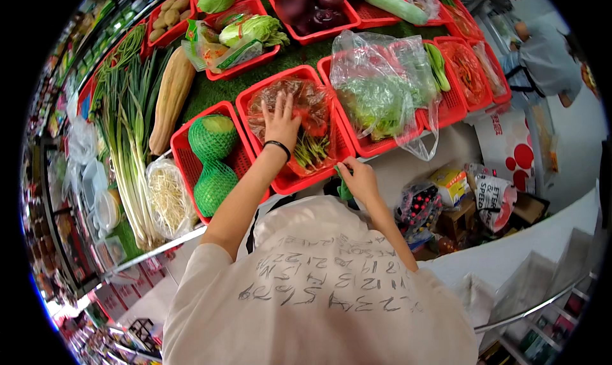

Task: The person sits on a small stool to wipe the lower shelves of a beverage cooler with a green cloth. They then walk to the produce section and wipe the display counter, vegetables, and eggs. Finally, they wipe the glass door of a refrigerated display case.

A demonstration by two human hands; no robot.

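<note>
My left hand (279, 123), with a black band at its wrist, lies with fingers spread on a thin plastic bag (306, 95). Under that bag are leafy greens whose stems (311, 152) poke out towards me, all inside a red plastic basket (344, 143). By the basket's near right corner, my right hand (361, 178) pinches a green leaf (344, 189) between thumb and fingers. Left of this basket, another one (210, 109) carries two round green fruits in green netting (215, 164). To its right, lettuce in a clear plastic bag (377, 97) fills a further basket.
Long leeks (126, 150), bagged bean sprouts (169, 198) and a long tan squash (172, 100) lie at left. Farther back are baskets of red onions (330, 18), potatoes (169, 16) and cabbage (253, 30). A person (550, 54) stands at right. Bags and boxes (449, 188) sit below.
</note>
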